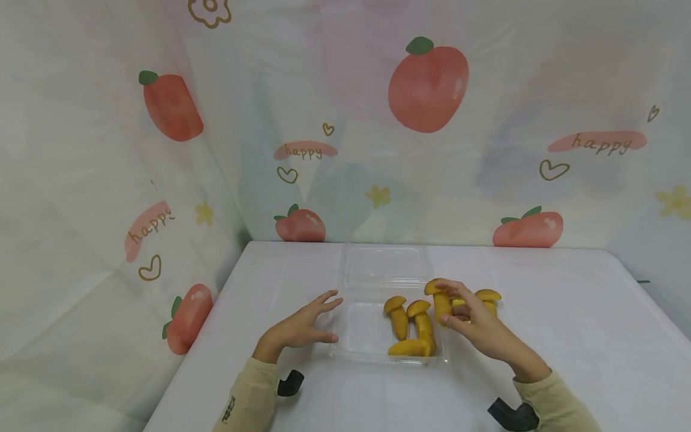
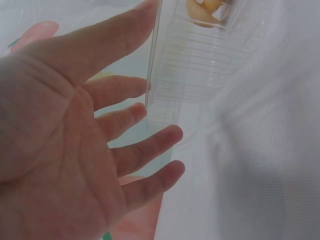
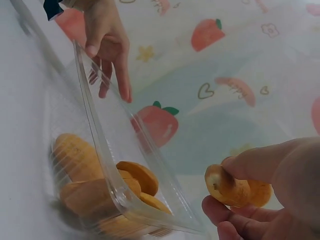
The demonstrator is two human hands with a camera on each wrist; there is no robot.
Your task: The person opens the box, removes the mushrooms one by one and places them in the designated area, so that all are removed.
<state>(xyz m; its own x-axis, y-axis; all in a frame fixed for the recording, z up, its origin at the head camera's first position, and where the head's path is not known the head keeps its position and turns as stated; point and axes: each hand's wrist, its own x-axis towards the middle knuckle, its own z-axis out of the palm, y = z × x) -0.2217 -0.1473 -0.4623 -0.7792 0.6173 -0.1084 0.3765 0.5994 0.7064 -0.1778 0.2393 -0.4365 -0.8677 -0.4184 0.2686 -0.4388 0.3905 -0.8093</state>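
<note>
My right hand [image 1: 480, 327] pinches a yellow-brown mushroom [image 1: 441, 304] between thumb and fingers, at the right rim of a clear plastic container [image 1: 356, 330]. In the right wrist view, the stem end of this mushroom [image 3: 222, 186] points toward the container, apart from its wall. Several similar mushrooms [image 1: 398, 323] lie inside the container, grouped in its right half. My left hand [image 1: 302, 324] is at the container's left side, fingers spread and holding nothing. The left wrist view shows the thumb and some fingertips right at the container's rim [image 2: 152, 65].
The container's clear lid [image 1: 384, 264] lies opened out toward the back of the white table [image 1: 291, 270]. More mushrooms [image 1: 488, 296] lie on the table to the right, partly hidden behind my right hand. A fruit-printed curtain [image 1: 345, 108] hangs behind and to the left.
</note>
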